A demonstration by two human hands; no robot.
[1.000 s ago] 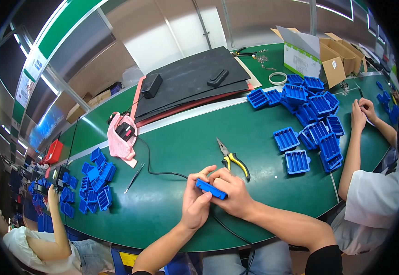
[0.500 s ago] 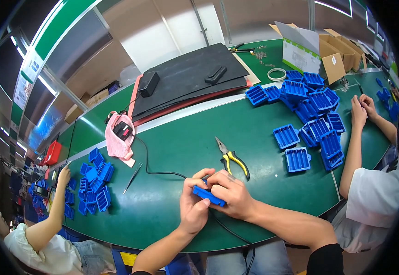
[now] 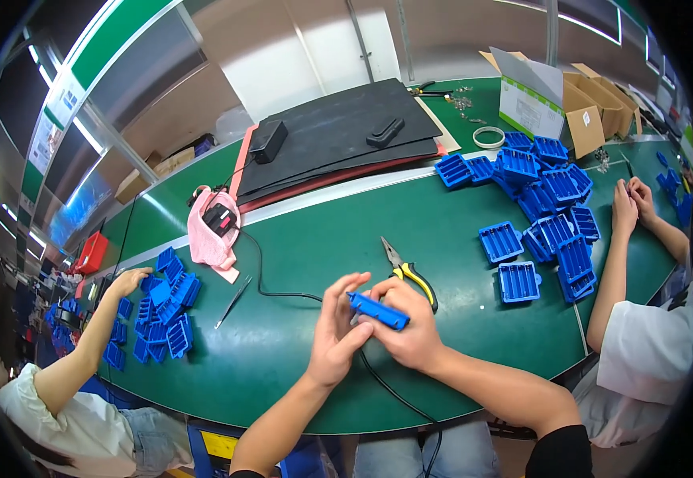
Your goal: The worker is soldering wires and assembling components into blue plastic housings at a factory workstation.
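My right hand point(image 3: 410, 327) grips a blue plastic battery holder point(image 3: 380, 311), tilted with its narrow side showing. Beside it my left hand point(image 3: 333, 331) is open, fingers apart and thumb close to the holder's lower edge; whether it touches is hard to tell. Just beyond my right hand lie pliers point(image 3: 414, 280) with yellow and black handles, partly covered by that hand. Tweezers point(image 3: 233, 303) rest to the left on the green table point(image 3: 298, 239). A black cable point(image 3: 263, 275) runs behind and under my hands.
Blue battery holders are piled at right point(image 3: 553, 199) and left point(image 3: 163, 307). A pink cloth point(image 3: 211, 239) with a black device lies by black sheets point(image 3: 330, 143). Co-workers' arms reach in at left point(image 3: 87, 334) and right point(image 3: 621, 255). Open cartons point(image 3: 530, 99) stand at the back right.
The battery holder has turned, its narrow side now facing up. My left hand's fingers have come away and spread. The left co-worker's hand has moved to the left pile.
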